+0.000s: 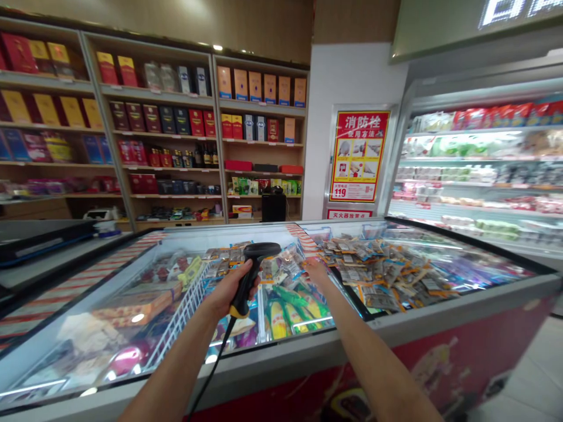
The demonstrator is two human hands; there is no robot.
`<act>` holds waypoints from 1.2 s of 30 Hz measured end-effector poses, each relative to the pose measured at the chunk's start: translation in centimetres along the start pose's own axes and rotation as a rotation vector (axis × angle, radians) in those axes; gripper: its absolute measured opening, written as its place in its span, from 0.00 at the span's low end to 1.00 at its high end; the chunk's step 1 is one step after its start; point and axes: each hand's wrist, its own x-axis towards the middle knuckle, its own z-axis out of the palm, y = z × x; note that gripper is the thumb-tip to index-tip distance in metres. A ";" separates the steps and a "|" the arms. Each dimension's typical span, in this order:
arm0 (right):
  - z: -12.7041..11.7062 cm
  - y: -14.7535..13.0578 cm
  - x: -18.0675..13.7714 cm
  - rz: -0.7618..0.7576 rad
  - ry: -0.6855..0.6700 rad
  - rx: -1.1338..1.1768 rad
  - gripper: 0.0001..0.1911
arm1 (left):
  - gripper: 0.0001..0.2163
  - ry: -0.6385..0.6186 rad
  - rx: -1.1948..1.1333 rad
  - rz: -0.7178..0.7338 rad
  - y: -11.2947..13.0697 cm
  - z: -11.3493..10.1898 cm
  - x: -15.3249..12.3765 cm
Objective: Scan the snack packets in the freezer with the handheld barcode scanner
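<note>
My left hand (231, 287) is closed round the handle of a black barcode scanner (254, 271) with a yellow band, its head pointing right over an open chest freezer (308, 346). A black cable hangs from the scanner down past the freezer's front rim. My right hand (315, 270) reaches into the freezer and rests on clear packets of frozen food (285, 264); its fingers are curled on a packet. Below it lie bags of corn cobs (285, 313).
A white wire divider (187, 305) splits the left freezer section. The right section holds many orange-labelled packets (378, 266). Wooden shelves of boxed goods (167, 135) line the back wall. A red fire-hydrant notice (358, 155) and an open chiller (479, 170) stand at right.
</note>
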 end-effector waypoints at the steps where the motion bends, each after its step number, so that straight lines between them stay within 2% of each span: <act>1: -0.3 0.0 0.1 -0.004 -0.003 -0.003 0.04 | 0.14 -0.010 0.005 -0.005 0.0 0.1 0.1; 7: -1.8 0.0 0.5 -0.050 0.013 -0.080 0.06 | 0.15 -0.072 0.069 -0.106 0.8 0.0 0.0; 10: -2.6 -0.2 0.5 -0.078 -0.002 -0.084 0.07 | 0.14 -0.060 0.112 -0.161 1.5 -0.4 -0.1; 13: -3.0 -0.3 0.2 -0.090 -0.004 -0.066 0.08 | 0.14 -0.027 0.151 -0.170 1.8 -0.6 0.1; 19: -3.3 0.1 0.1 -0.058 0.032 -0.031 0.04 | 0.13 -0.038 0.165 -0.176 1.3 -0.9 0.8; 22: -4.6 0.4 0.8 -0.066 0.149 0.035 0.07 | 0.14 -0.013 0.168 -0.155 1.1 -1.0 0.8; 27: -8.7 0.0 2.3 -0.157 0.528 0.286 0.12 | 0.15 0.025 0.160 -0.112 1.3 -1.2 0.1; 30: -10.4 -0.1 2.7 -0.149 0.706 0.444 0.19 | 0.15 0.069 0.146 -0.118 1.2 -1.3 -0.2; 33: -10.0 0.1 2.6 -0.145 0.737 0.459 0.25 | 0.14 0.062 0.118 -0.120 1.0 -1.6 -0.4; 35: -8.4 0.3 2.1 -0.134 0.686 0.381 0.24 | 0.15 0.059 0.119 -0.116 1.0 -1.9 -0.5; 36: -7.2 0.4 1.8 -0.128 0.620 0.301 0.23 | 0.15 0.063 0.123 -0.111 1.0 -2.1 -0.6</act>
